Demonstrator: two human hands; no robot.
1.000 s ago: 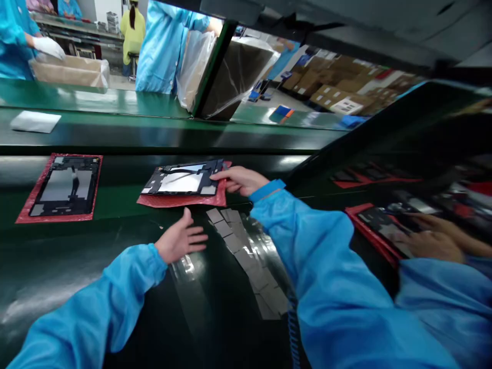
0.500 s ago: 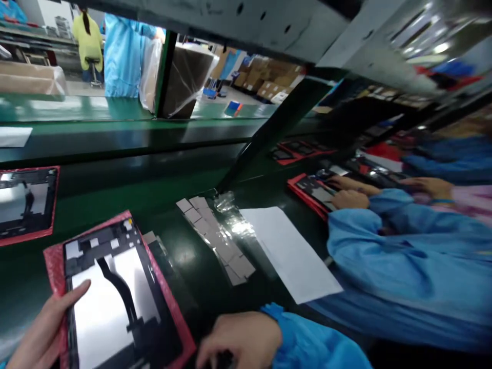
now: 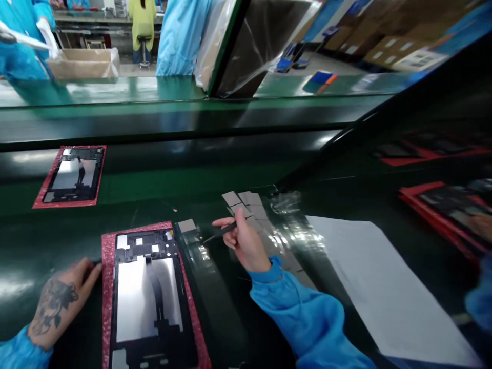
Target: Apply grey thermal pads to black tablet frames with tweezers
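Observation:
A black tablet back frame lies on a red padded mat in front of me on the dark green bench. My left hand rests flat beside the mat's left edge, fingers stretched toward it. My right hand is closed on black tweezers, whose tip points at a small grey square pad just beyond the mat's top right corner. A row of several grey pads on a clear shiny strip runs behind my right hand.
A second frame on a red mat lies farther back left on the belt. A white sheet lies at the right. More red mats sit at far right by a co-worker's sleeve. People in blue coats stand beyond the far bench.
The frame on its mat now lies flat before me. My left hand has come off it to the mat's left edge. My right hand has risen, holding tweezers toward the grey pads.

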